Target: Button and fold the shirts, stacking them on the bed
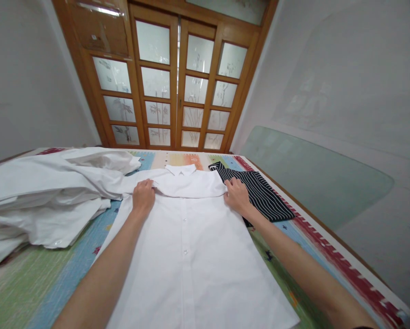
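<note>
A white button-up shirt (205, 246) lies front side up before me, its collar (180, 169) at the far end and its hem toward me. My left hand (144, 197) is closed on the cloth near the shirt's left shoulder area. On the opposite side, my right hand (236, 195) pinches the cloth by the other shoulder. Between the hands the upper chest fabric forms a horizontal fold. The left sleeve side runs toward a pile of white clothes. Below the fold, the button placket runs straight down the middle.
Crumpled white garments (47, 196) are heaped on the left. A folded black-and-white striped garment (263, 194) lies at the right, partly behind my right hand. Everything rests on a colourful striped mat (64, 283). Beyond are wooden glazed doors (177, 82); a wall (345, 82) stands on the right.
</note>
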`<state>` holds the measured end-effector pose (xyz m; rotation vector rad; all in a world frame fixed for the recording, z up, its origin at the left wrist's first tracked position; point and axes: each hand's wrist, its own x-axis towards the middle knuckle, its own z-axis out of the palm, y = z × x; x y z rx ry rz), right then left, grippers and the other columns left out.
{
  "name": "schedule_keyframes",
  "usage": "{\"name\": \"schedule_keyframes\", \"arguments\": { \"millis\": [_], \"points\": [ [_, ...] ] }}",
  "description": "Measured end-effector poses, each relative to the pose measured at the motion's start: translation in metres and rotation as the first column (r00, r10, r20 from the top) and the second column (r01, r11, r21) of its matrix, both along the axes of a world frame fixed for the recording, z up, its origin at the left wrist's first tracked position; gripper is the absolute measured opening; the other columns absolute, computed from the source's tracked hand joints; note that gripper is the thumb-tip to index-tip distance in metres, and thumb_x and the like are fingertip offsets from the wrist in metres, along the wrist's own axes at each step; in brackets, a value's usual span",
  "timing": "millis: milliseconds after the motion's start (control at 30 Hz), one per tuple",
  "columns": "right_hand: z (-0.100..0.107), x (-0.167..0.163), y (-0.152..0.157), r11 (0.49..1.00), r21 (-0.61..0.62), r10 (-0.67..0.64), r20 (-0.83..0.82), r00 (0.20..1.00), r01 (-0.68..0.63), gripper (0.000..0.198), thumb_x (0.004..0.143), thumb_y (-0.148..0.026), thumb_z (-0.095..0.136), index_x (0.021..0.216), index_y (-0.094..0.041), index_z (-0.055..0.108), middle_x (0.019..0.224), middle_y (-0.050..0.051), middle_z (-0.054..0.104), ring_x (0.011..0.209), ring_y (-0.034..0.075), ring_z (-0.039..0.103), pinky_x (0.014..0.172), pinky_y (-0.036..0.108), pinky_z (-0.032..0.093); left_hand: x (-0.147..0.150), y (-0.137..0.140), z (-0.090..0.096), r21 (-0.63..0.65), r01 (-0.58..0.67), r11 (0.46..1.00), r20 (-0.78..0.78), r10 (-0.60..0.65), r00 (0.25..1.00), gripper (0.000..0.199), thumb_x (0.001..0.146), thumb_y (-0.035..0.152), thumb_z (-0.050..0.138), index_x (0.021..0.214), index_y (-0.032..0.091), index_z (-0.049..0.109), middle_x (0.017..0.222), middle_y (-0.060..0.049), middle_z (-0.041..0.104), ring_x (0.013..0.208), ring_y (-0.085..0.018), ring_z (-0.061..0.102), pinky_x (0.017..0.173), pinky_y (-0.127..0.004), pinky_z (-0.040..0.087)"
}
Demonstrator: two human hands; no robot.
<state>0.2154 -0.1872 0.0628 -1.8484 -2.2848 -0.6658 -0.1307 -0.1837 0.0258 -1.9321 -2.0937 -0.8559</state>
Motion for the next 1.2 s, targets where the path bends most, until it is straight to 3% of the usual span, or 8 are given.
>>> {"name": "schedule_keyframes", "arguments": {
  "millis": [100, 200, 267, 433, 733, 933, 1067, 1200],
  "points": [
    [0.001, -0.006, 0.006, 0.99, 0.005, 0.14, 0.103, 0.985, -0.142, 0.027, 0.089, -0.015, 0.045, 0.11, -0.012, 0.061, 0.116, 0.02, 0.059, 0.104, 0.031, 0.05, 0.087, 0.04, 0.037, -0.001, -0.002, 0.001, 0.003, -0.024, 1.0, -0.003, 0.024, 1.0, 0.037, 0.083, 0.009, 0.043, 0.111, 0.013, 0.067, 0.117, -0.016, 0.068, 0.113, -0.032, 0.057, 0.098, -0.045, 0.046],
    [-0.004, -0.009, 0.018, 0.953, -0.059, 0.304, 0.189, 0.934, -0.298, 0.039, 0.09, -0.008, 0.038, 0.124, -0.008, 0.058, 0.134, 0.021, 0.054, 0.12, 0.032, 0.046, 0.098, 0.042, 0.033, -0.002, -0.004, 0.001, 0.002, -0.023, 1.0, -0.004, 0.023, 1.0, 0.038, 0.082, 0.008, 0.042, 0.112, 0.012, 0.067, 0.118, -0.016, 0.068, 0.112, -0.031, 0.058, 0.099, -0.043, 0.046],
    [-0.01, -0.009, 0.025, 0.936, -0.112, 0.35, 0.223, 0.91, -0.332, 0.043, 0.09, -0.005, 0.035, 0.127, -0.003, 0.057, 0.139, 0.023, 0.052, 0.129, 0.031, 0.042, 0.106, 0.043, 0.028, -0.002, -0.003, 0.0, -0.005, -0.024, 1.0, -0.004, 0.024, 1.0, 0.039, 0.082, 0.007, 0.042, 0.111, 0.012, 0.068, 0.118, -0.015, 0.068, 0.111, -0.03, 0.059, 0.099, -0.042, 0.046],
    [-0.023, -0.008, 0.034, 0.955, -0.136, 0.291, 0.231, 0.928, -0.265, 0.045, 0.09, -0.005, 0.034, 0.129, 0.006, 0.056, 0.131, 0.029, 0.058, 0.123, 0.032, 0.052, 0.115, 0.045, 0.02, -0.001, -0.001, -0.002, -0.01, -0.042, 0.999, 0.027, 0.043, 0.999, 0.042, 0.081, 0.006, 0.041, 0.113, 0.011, 0.067, 0.118, -0.015, 0.069, 0.109, -0.029, 0.063, 0.097, -0.04, 0.048],
    [-0.026, -0.017, 0.038, 0.969, -0.187, 0.192, 0.141, 0.971, -0.165, 0.049, 0.089, -0.003, 0.036, 0.134, 0.004, 0.052, 0.14, 0.031, 0.049, 0.129, 0.033, 0.05, 0.109, 0.044, 0.035, -0.008, 0.001, -0.004, 0.023, -0.149, 0.989, 0.147, 0.144, 0.979, 0.048, 0.082, 0.007, 0.038, 0.123, 0.012, 0.062, 0.103, -0.016, 0.073, 0.097, -0.029, 0.069, 0.088, -0.04, 0.051],
    [-0.02, -0.026, 0.039, 0.965, -0.212, 0.197, 0.19, 0.962, -0.155, 0.049, 0.088, 0.001, 0.033, 0.132, 0.001, 0.055, 0.136, 0.027, 0.054, 0.123, 0.029, 0.055, 0.111, 0.041, 0.031, -0.008, 0.001, -0.004, 0.013, -0.154, 0.988, 0.213, 0.147, 0.966, 0.047, 0.084, 0.01, 0.038, 0.125, 0.013, 0.061, 0.104, -0.015, 0.073, 0.097, -0.029, 0.068, 0.089, -0.041, 0.05],
    [-0.014, -0.029, 0.035, 0.959, -0.248, 0.179, 0.171, 0.969, -0.133, 0.047, 0.088, 0.002, 0.033, 0.128, -0.001, 0.057, 0.131, 0.028, 0.057, 0.117, 0.028, 0.059, 0.099, 0.037, 0.043, -0.007, 0.0, 0.001, 0.042, -0.155, 0.987, 0.254, 0.14, 0.957, 0.042, 0.091, 0.019, 0.037, 0.123, 0.011, 0.062, 0.107, -0.017, 0.072, 0.101, -0.029, 0.066, 0.093, -0.042, 0.049],
    [-0.012, -0.028, 0.034, 0.949, -0.291, 0.178, 0.166, 0.97, -0.124, 0.044, 0.089, 0.001, 0.032, 0.123, -0.001, 0.06, 0.121, 0.027, 0.062, 0.111, 0.028, 0.061, 0.088, 0.032, 0.05, -0.005, -0.005, 0.007, 0.08, -0.192, 0.978, 0.194, 0.173, 0.965, 0.038, 0.091, 0.019, 0.039, 0.117, 0.01, 0.066, 0.115, -0.018, 0.067, 0.112, -0.032, 0.059, 0.097, -0.044, 0.047]
  ]
}}
